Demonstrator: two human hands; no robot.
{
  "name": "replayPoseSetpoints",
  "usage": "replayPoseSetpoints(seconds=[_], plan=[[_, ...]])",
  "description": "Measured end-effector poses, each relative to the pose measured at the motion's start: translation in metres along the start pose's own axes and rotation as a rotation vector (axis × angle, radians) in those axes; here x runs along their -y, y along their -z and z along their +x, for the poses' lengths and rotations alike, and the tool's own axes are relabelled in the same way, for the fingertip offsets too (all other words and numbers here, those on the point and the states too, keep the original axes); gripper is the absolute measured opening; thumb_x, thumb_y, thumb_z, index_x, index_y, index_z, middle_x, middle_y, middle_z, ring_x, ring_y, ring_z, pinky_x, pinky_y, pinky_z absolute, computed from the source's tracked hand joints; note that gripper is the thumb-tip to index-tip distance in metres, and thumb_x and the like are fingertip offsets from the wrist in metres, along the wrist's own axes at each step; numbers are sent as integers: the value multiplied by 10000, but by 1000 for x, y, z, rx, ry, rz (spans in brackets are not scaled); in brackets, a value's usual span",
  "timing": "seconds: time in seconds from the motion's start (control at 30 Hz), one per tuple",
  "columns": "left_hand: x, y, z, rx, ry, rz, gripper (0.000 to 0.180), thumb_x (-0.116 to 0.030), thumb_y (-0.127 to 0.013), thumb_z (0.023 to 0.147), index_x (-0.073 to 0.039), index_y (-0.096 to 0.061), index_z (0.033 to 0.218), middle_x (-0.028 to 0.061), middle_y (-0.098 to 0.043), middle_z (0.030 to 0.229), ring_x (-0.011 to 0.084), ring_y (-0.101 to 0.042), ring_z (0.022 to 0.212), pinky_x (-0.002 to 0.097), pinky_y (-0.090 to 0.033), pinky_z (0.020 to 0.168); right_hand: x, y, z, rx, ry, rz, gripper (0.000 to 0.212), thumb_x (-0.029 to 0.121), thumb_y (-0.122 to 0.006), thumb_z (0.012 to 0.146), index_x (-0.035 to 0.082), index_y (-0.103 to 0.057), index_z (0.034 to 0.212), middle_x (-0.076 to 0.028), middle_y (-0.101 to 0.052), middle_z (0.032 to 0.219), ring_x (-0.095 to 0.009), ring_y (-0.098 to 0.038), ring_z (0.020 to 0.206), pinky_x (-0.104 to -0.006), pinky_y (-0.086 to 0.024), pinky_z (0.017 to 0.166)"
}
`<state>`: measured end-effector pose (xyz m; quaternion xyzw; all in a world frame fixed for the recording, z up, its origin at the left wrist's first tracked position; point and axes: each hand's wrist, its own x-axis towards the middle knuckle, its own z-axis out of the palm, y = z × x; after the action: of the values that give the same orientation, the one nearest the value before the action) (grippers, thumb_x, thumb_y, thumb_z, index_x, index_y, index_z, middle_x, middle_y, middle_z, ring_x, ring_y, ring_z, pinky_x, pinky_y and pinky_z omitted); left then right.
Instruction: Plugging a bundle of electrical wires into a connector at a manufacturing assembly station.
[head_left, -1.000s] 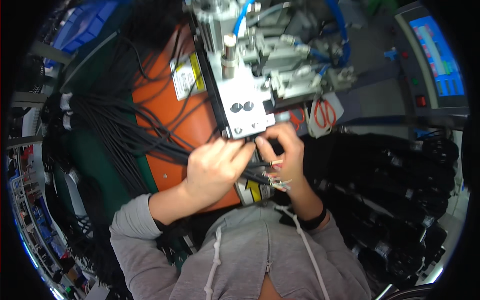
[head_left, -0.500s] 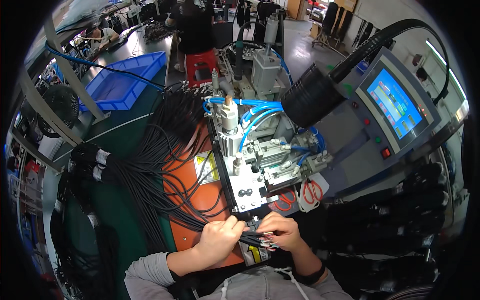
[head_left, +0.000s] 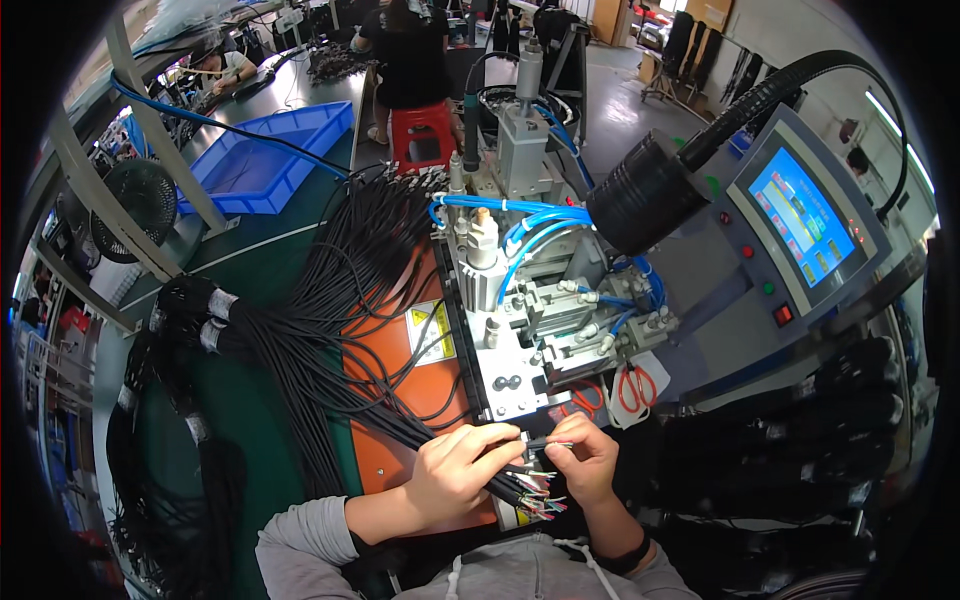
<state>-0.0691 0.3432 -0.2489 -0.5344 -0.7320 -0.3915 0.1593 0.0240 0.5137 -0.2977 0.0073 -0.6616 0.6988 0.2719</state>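
Note:
My left hand [head_left: 462, 470] is closed around a bundle of black cables, near the front of the bench machine [head_left: 508, 385]. Below its fingers the cable ends [head_left: 532, 492] fan out, showing thin stripped wires in red, white, green and other colours. Between my two hands, one black cable [head_left: 538, 443] stands apart from the bundle, close to the machine's front edge. My right hand [head_left: 588, 460] pinches the tip of that cable between thumb and fingers. The rest of the black cables [head_left: 300, 360] run back to the left, over the orange plate and the green mat.
A control panel with a lit screen [head_left: 800, 215] stands at the right. Red-handled scissors [head_left: 634, 388] lie beside the machine. A black flexible hose [head_left: 650, 190] arches overhead. At the back left are a blue tray [head_left: 265, 160] and a fan [head_left: 140, 210]. Dark cable bundles [head_left: 770, 430] hang at the right.
My right hand has gone from the bundle's wire ends to pinching one separate cable slightly higher up. My left fingers have stretched toward that cable. The whole view has shifted slightly.

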Motion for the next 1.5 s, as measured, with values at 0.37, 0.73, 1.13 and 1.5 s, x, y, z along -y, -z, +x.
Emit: replayPoseSetpoints(seconds=[0.37,0.73,1.13,1.5], plan=[[4,-3,-6,58,74,-101,250,-77,-708,706,-22,-667,946,61,-647,803,205,-645,636,300,-505,534,15,-16,18,105,171,-287,142,10,-767,706,27,-671,809,-61,-666,776,-193,-615,729,-294,-470,688],[-3,-5,-8,76,57,-80,227,-70,-694,676,-20,-651,893,64,-630,756,208,-631,618,294,-482,517,8,-15,4,20,110,2,207,-14,-771,694,27,-656,861,-80,-687,860,-210,-633,813,-306,-489,734],[5,-9,2,94,62,-213,163,-51,-661,660,-25,-615,814,71,-620,730,215,-621,609,308,-462,494,5,-12,17,94,98,9,200,-70,-754,685,-7,-632,831,-114,-665,793,-224,-619,757,-311,-487,713],[10,-14,-9,21,43,-121,213,-31,-706,710,24,-654,908,102,-636,765,200,-622,596,282,-477,488,-1,-12,17,69,162,-53,239,-22,-754,713,-1,-639,922,-127,-673,883,-225,-603,832,-324,-482,753]])
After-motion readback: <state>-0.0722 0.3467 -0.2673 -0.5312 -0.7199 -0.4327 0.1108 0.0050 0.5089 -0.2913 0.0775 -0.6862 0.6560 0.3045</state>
